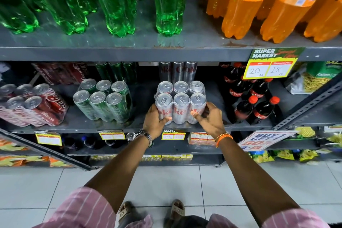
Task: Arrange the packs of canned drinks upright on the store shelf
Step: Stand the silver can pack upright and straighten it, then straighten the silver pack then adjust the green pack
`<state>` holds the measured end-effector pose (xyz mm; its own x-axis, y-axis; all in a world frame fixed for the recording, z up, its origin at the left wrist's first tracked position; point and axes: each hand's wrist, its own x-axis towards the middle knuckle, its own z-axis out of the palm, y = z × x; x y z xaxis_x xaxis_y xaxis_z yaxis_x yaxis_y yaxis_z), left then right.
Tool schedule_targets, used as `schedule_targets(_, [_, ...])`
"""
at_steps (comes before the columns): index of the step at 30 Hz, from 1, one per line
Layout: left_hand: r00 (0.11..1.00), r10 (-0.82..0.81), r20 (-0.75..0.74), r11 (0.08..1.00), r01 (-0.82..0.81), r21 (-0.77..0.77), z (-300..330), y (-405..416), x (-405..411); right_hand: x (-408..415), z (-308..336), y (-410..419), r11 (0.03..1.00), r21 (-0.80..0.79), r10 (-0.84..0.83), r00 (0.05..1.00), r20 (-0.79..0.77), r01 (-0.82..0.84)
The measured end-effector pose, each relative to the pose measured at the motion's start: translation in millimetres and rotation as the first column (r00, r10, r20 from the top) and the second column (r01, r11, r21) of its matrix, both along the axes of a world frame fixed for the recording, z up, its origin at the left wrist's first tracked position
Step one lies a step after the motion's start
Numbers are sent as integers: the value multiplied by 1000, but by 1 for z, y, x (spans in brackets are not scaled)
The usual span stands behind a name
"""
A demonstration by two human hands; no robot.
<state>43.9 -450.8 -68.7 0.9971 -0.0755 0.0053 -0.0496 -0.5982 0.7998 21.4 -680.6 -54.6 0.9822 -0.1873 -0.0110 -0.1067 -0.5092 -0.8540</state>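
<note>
A shrink-wrapped pack of silver cola cans (181, 102) stands upright at the front of the middle shelf (103, 126). My left hand (155, 122) grips its lower left side and my right hand (209, 119) grips its lower right side. A second silver pack (178, 70) stands behind it. To the left, a green can pack (103, 101) stands upright, tilted slightly. At far left a red can pack (31, 104) also shows its tops, and another red pack (59, 72) lies behind it.
Dark cola bottles (253, 98) stand right of the silver pack. Green and orange bottles (166, 2) fill the shelf above. A yellow price sign (268, 67) hangs from the upper shelf edge. Snack bags (314, 79) sit far right. White tiled floor lies below.
</note>
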Motion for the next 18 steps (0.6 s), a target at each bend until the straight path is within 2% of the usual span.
schedule_targets(14, [1000,6,-6,1000,-6,-1,-1,3,-1,-1,-9,3,996,85,-29,1000,8,28])
schedule_targets(18, [1000,-17,6,1000,17,24,12,25,-12,-14,2,21,974,139,-186,981,58,177])
